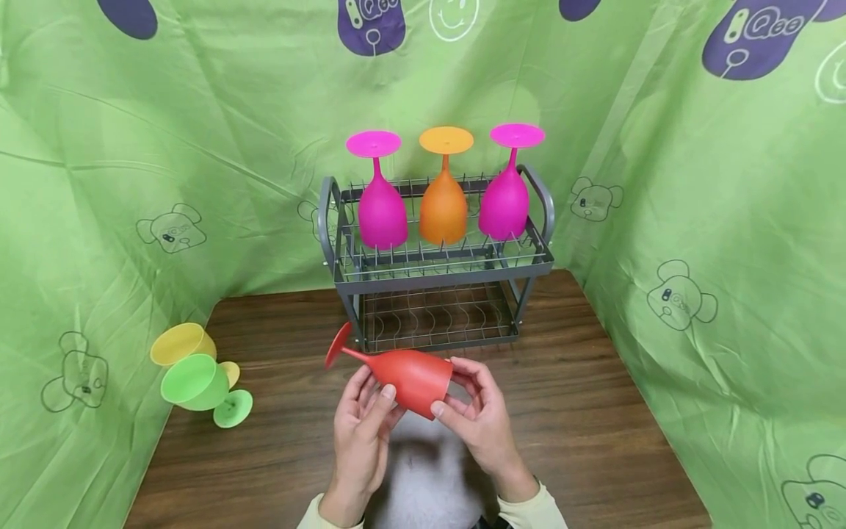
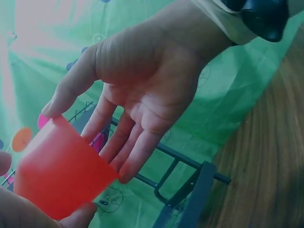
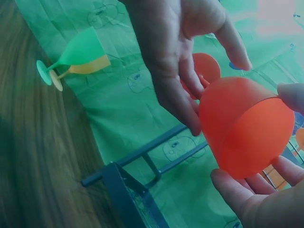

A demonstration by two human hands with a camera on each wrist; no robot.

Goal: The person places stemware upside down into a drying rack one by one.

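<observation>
Lower centre, I have a goblet (image 1: 411, 380) between my left hand (image 1: 362, 433) and right hand (image 1: 482, 422); the rack (image 1: 443, 281) behind bears three glasses (image 1: 444, 213); two cups (image 1: 198, 383) stand lower left.

Grey two-tier dish rack (image 1: 444, 279) stands at the back of the wood-grain bench (image 1: 595, 411), looped handle at each end. On the rack's top tier, three goblets upside down, bases up, left to right: left magenta goblet (image 1: 382, 213), orange goblet (image 1: 443, 213), right magenta goblet (image 1: 504, 206). Lower tier (image 1: 441, 343) of the rack has curved wires. Well left of the rack and nearer the front: yellow goblet (image 1: 185, 342) and green goblet (image 1: 205, 382), both upright, green just in front of yellow. Green cloth (image 1: 198, 132) hangs behind and either side of the rack, wrinkled, printed with purple patches (image 1: 357, 40) and animal-head outlines (image 1: 681, 297).
</observation>
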